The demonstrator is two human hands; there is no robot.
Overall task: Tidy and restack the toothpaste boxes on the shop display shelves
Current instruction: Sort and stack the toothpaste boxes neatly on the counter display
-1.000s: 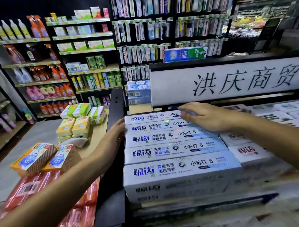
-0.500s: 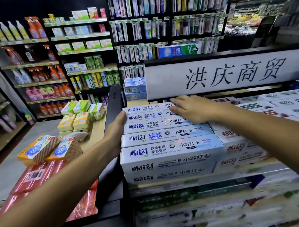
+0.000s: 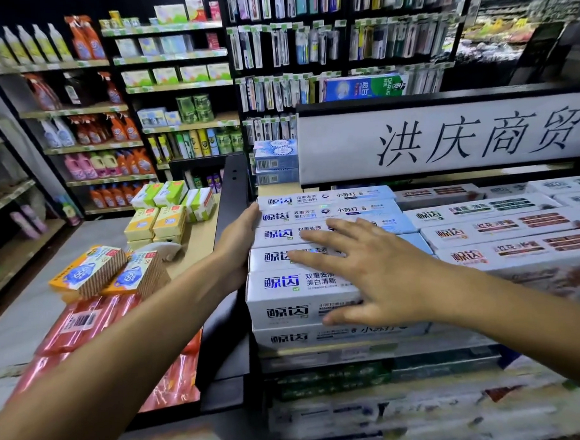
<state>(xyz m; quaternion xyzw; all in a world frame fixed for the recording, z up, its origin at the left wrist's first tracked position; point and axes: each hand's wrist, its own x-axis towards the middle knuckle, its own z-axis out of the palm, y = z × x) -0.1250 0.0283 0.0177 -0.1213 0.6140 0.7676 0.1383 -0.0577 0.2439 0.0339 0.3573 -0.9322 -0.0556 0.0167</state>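
Note:
A stack of white and blue toothpaste boxes [image 3: 285, 286] lies in rows on the display shelf [image 3: 327, 351]. My left hand [image 3: 238, 242] presses flat against the left ends of the boxes. My right hand [image 3: 360, 266] lies palm down on top of the front rows, fingers spread, thumb over the front face of the nearest box. Neither hand grips a box. To the right lie white toothpaste boxes with red print [image 3: 501, 230], packed side by side.
A white sign with black characters [image 3: 444, 140] hangs just above the back of the stack. Yellow and green soap packs [image 3: 162, 218] and red packets [image 3: 87, 321] fill the lower table at left. More stock sits on the shelf below [image 3: 355, 380].
My right hand has slid from the back rows toward me onto the front rows. My left hand stays against the left ends of the boxes. The camera has tilted down a little.

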